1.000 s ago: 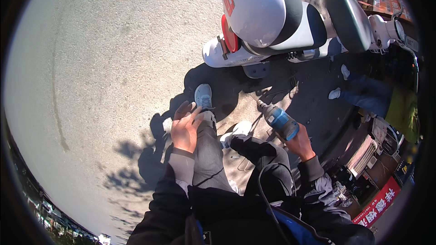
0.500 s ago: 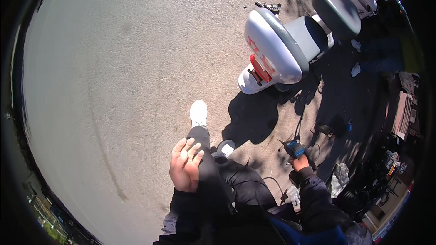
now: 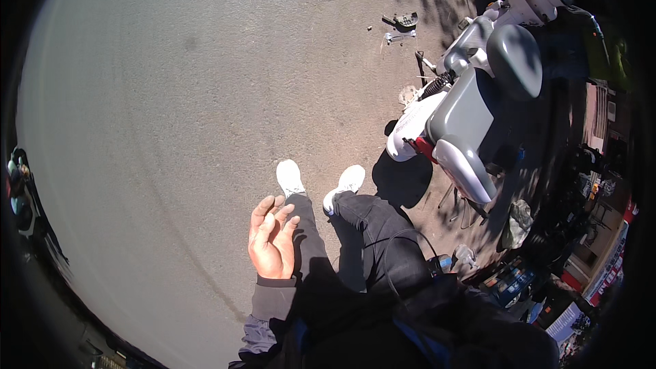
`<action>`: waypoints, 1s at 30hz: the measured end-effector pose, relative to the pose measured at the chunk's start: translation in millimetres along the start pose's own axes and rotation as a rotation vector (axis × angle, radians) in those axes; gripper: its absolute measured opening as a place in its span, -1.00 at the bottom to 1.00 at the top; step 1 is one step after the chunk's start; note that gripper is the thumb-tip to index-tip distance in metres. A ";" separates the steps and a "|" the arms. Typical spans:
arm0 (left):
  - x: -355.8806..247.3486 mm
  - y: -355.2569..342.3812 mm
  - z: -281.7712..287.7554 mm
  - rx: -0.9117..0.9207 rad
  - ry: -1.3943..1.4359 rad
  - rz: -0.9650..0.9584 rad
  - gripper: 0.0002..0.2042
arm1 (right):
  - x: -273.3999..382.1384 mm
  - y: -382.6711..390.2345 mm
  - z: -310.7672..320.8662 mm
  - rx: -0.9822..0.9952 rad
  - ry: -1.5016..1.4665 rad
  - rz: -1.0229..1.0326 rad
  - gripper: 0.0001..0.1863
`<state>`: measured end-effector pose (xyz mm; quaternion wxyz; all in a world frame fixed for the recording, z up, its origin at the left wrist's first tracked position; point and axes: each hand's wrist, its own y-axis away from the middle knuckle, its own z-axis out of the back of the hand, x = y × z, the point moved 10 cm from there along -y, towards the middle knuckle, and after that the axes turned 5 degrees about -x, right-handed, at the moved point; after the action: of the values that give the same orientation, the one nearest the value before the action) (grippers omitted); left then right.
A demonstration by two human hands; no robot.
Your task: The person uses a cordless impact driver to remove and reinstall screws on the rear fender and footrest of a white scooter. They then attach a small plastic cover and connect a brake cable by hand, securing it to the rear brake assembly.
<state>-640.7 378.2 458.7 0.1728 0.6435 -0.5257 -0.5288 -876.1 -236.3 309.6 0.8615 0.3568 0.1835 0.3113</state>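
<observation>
My left hand [image 3: 272, 242] hangs palm up over my left leg, fingers loosely curled and apart, holding nothing. My white shoes [image 3: 289, 178] stand on the sunlit pavement. Beside my right knee a blue object [image 3: 443, 262], perhaps the power tool, is partly hidden, and my right hand cannot be made out. Ahead to the right stands a white-and-grey scooter [image 3: 459, 113] with a dark grey seat [image 3: 512, 61] and a red part [image 3: 424, 145] low on it. A thin black cable [image 3: 403, 232] loops over my right leg.
Loose metal parts [image 3: 403, 27] lie on the pavement [image 3: 171, 109] beyond the scooter. A person in yellow-green [image 3: 615, 61] is in shade at the far right. A crumpled bag [image 3: 518, 222], several dark items and boards crowd the lower right. Dark objects [image 3: 24, 198] line the far left rim.
My view has swung, and the scooter now sits further right, showing more parts behind it. My right hand with the blue power tool has dropped out of clear sight.
</observation>
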 end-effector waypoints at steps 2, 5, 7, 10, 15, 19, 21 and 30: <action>-37.5 -26.0 -47.6 0.061 -0.051 -0.020 -0.66 | 59.1 14.1 -25.5 0.003 -0.053 -0.011 -0.71; -79.6 -63.4 -128.0 0.158 -0.209 -0.043 -0.66 | 134.9 28.6 -46.8 -0.001 -0.144 -0.061 -0.70; -101.5 -91.3 -176.7 0.157 -0.299 -0.030 -0.65 | 175.5 33.7 -54.5 0.002 -0.194 -0.113 -0.70; -129.1 -127.9 -241.2 0.114 -0.413 0.002 -0.65 | 227.9 41.7 -60.9 0.026 -0.240 -0.185 -0.69; -128.7 -201.4 -348.0 0.181 -0.545 0.106 -0.65 | 285.6 58.9 -47.4 0.023 -0.247 -0.238 -0.68; -91.6 -239.1 -432.8 0.306 -0.642 0.252 -0.65 | 320.2 74.5 -45.2 0.212 -0.135 -0.234 -0.64; -77.8 -253.4 -473.2 0.360 -0.713 0.299 -0.66 | 336.7 91.5 -56.7 0.398 -0.061 -0.255 -0.57; -17.8 -293.4 -655.8 0.731 -1.095 0.403 -0.69 | 497.8 155.3 -73.1 0.205 -0.599 -0.686 -0.63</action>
<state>71.7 288.5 489.1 -0.2509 0.1905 -0.7913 -0.5240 -610.6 218.1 326.4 0.8900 0.4330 0.0638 -0.1279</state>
